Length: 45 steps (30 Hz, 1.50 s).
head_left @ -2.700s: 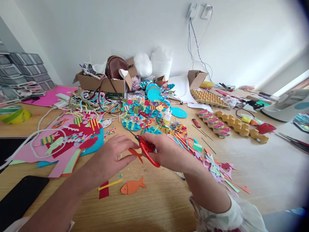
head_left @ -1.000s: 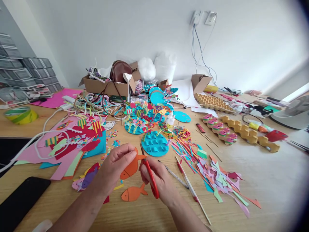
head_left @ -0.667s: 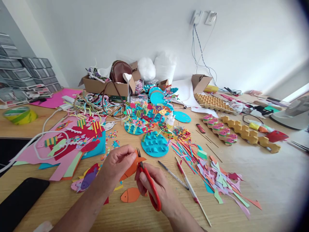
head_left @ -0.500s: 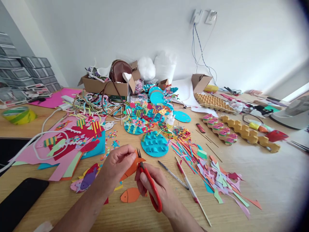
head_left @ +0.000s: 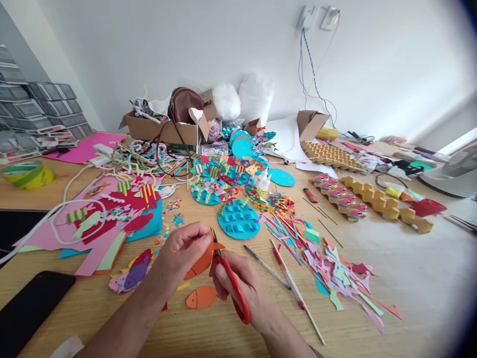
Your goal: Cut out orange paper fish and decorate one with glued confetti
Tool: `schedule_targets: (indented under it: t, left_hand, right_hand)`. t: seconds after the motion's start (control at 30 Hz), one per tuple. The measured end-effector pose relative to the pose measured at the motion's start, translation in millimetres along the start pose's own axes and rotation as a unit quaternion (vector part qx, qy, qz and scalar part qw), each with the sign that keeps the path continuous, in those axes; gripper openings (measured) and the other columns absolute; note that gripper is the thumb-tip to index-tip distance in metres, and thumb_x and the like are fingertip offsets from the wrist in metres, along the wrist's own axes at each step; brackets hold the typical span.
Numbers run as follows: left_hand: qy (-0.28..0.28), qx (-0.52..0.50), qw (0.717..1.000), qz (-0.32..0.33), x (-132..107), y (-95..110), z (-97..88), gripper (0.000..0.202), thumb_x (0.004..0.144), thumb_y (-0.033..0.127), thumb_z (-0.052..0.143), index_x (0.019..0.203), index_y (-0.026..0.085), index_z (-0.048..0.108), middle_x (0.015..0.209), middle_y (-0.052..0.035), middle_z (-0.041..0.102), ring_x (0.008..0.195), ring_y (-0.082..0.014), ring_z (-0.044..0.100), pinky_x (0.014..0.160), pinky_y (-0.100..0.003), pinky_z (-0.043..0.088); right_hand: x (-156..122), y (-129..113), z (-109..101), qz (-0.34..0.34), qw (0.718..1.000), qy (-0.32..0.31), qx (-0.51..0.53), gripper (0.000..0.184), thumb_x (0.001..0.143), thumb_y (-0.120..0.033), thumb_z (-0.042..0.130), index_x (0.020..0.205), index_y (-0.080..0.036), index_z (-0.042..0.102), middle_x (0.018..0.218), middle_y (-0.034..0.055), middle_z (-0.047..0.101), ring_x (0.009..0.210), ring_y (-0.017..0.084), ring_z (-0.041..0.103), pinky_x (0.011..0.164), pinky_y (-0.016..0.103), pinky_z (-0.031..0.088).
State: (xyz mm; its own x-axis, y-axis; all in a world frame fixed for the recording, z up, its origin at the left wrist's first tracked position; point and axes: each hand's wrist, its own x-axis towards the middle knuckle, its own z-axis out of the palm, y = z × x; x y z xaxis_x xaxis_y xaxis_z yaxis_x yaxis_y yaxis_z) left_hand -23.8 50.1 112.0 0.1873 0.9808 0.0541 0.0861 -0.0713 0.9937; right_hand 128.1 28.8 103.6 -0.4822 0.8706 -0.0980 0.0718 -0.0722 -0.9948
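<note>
Yellow-and-green tape roll (head_left: 30, 183) lay flat at your far left, with a black phone (head_left: 35, 308) nearer to you on the wooden surface (head_left: 179, 333). Pink paper (head_left: 87, 261) spread beside them, striped fish and other cut-outs on top. Next, a small pile of fish cut-outs (head_left: 137, 273), a purple one uppermost, lay just beside your left forearm.

Your left hand (head_left: 188, 251) was raised over the surface, its fingers pinching an orange paper fish (head_left: 201, 261), head slanting down toward you, tail pointing right. Below it a second orange fish (head_left: 201, 297) lay flat, a dark curved line behind its eye. Red-handled scissors (head_left: 233, 282) stood with their blades across the tail of the held fish; the fingers of your right hand (head_left: 244, 283) were wrapped about the handles.

Beyond your hands, a turquoise disc (head_left: 238, 219) carried raised paper loops. Right of it: a pen (head_left: 266, 266), coloured paper strips (head_left: 283, 228), a thin stick (head_left: 296, 288), a painted egg-carton strip (head_left: 339, 197), loose paper scraps (head_left: 346, 271), a plain egg-carton strip (head_left: 385, 205).
</note>
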Motion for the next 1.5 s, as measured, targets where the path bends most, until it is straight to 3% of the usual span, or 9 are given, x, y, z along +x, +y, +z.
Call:
schedule_targets:
  t: [0.67, 0.93, 1.2, 1.5]
  left_hand:
    - [-0.017, 0.003, 1.000, -0.009, -2, -2, -1.3, 0.023, 0.082, 0.033, 0.045, 0.064, 0.019, 0.046, 0.060, 0.0049, 0.035, 0.057, -0.0110, 0.032, 0.053, -0.022, 0.028]
    - [-0.017, 0.004, 1.000, -0.017, 0, -2, -1.7, 0.022, 0.080, 0.032, 0.046, 0.063, 0.019, 0.047, 0.060, 0.0045, 0.037, 0.058, -0.0114, 0.034, 0.054, -0.022, 0.031]
    - [-0.021, -0.021, 0.999, -0.037, -1, -1, -3.9, 0.023, 0.077, 0.033, 0.050, 0.060, 0.019, 0.046, 0.060, 0.0044, 0.037, 0.057, -0.0112, 0.036, 0.053, -0.022, 0.032]
    - [-0.033, -0.036, 0.997, -0.051, -1, -2, -4.2, 0.023, 0.075, 0.035, 0.051, 0.059, 0.019, 0.046, 0.060, 0.0040, 0.037, 0.060, -0.0123, 0.036, 0.055, -0.023, 0.031]
  right_hand:
    - [1, 3, 0, 0.013, 1.000, 0.023, 0.012, 0.045, 0.080, -0.057, 0.048, 0.056, -0.019, 0.039, 0.047, -0.0061, 0.039, 0.043, 0.006, 0.032, 0.041, 0.020, 0.025]
    - [0, 7, -1, 0.006, 0.999, 0.027, -0.017, 0.041, 0.083, -0.047, 0.048, 0.055, -0.020, 0.036, 0.048, -0.0069, 0.032, 0.045, 0.007, 0.029, 0.042, 0.020, 0.023]
    - [-1, 13, -2, -0.009, 0.999, 0.023, -0.042, 0.039, 0.084, -0.044, 0.048, 0.055, -0.019, 0.037, 0.048, -0.0063, 0.035, 0.045, 0.007, 0.031, 0.043, 0.021, 0.023]
    - [-4, 11, -3, -0.001, 1.000, -0.020, 0.015, 0.047, 0.081, -0.061, 0.043, 0.060, -0.019, 0.042, 0.050, -0.0048, 0.041, 0.046, 0.008, 0.034, 0.045, 0.020, 0.028]
